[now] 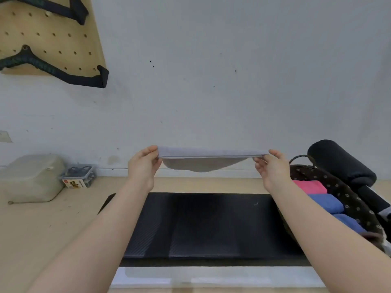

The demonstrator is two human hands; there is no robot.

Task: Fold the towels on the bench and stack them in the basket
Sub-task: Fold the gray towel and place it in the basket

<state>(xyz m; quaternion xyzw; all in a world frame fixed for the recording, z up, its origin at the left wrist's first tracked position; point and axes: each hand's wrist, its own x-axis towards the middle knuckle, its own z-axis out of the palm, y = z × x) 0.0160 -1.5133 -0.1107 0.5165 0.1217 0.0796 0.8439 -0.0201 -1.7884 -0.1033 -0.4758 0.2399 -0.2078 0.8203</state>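
While held taut above the bench (201, 225), grey towel (203, 160) is pinched at both ends by L hand (143, 166) & R hand (273, 168), prob. to align edges before folding; basket (338, 197) waits at bench's right end.

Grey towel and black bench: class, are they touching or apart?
Apart. The head view shows the grey towel held up by both hands, wall and floor visible between its sagging underside and the black bench.
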